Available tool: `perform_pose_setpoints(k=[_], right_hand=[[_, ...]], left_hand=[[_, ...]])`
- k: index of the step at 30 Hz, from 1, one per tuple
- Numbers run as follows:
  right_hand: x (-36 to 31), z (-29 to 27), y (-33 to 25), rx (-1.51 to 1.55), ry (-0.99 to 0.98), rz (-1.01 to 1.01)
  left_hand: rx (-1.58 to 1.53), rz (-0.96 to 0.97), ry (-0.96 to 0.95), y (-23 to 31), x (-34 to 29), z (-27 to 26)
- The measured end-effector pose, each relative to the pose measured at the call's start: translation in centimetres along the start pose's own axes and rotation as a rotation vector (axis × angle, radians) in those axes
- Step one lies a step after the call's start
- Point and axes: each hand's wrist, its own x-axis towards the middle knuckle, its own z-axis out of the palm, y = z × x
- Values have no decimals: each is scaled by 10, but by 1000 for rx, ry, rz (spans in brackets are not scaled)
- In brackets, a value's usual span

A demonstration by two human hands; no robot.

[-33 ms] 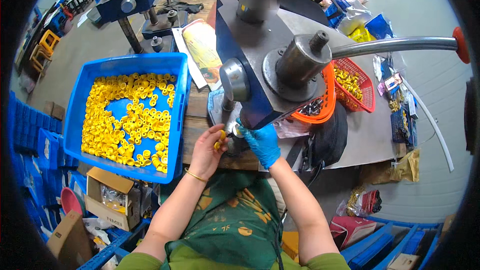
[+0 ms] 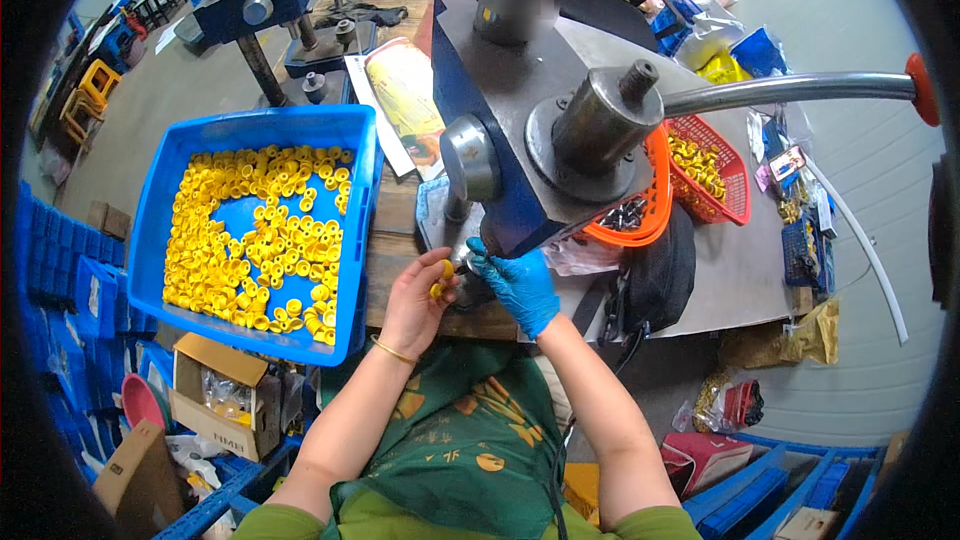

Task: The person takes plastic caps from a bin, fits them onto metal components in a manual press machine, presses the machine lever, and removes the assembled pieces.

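Note:
My bare left hand (image 2: 412, 306) is closed around a small yellow cap (image 2: 440, 283), with its fingers just in front of the press base. My right hand (image 2: 525, 290), in a blue glove, has its thumb and fingers drawn together at the metal fixture under the head of the arbor press (image 2: 505, 155). What those fingers hold, if anything, is hidden by the glove and the press. The press's long steel lever (image 2: 790, 95) reaches out to the right and ends in a red knob.
A blue tray (image 2: 365, 230) of yellow caps stands at left. Right of the press are an orange basket (image 2: 655, 225) with dark metal parts, a red basket (image 2: 742, 180) with yellow parts, and a black bag (image 2: 655, 285). A second press (image 2: 255, 10) stands at far left.
My right fingertips have shifted slightly up and left at the fixture. The left hand, still holding the yellow cap, has hardly moved.

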Motion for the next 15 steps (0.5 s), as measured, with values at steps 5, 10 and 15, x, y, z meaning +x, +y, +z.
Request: perform_pose_setpoints(k=[5,10,15], right_hand=[[-2,-1,0,-1,-91,102],[29,-73,-42,67,-70,435],[123,-230,-157,1103,277,-187]], left_hand=[[12,10,-9,3,-3,3],[117,60,21,3,-4,1],[71,35,-4,-2,-6,2]])
